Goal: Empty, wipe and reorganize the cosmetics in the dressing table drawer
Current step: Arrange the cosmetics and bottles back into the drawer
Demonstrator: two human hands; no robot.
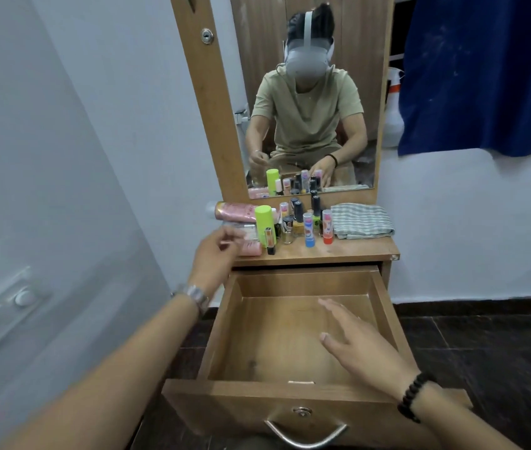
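- Wooden drawer [221, 323] stands pulled out, with nothing inside; the right hand [359, 347] hovers over its floor, fingers straight and spread, holding nothing.
- The left hand [213, 258] is beyond the drawer's back edge, at the table top [338, 253]; its fingers are loosely curled, and I cannot tell if they pinch something.
- Just right of the left hand, the cosmetics [293, 222] stand in a group: a green bottle [264, 222], small bottles and sticks.
- A pink tube [234, 212] lies behind this hand.
- Far right of the group lies a folded striped cloth [361, 220].
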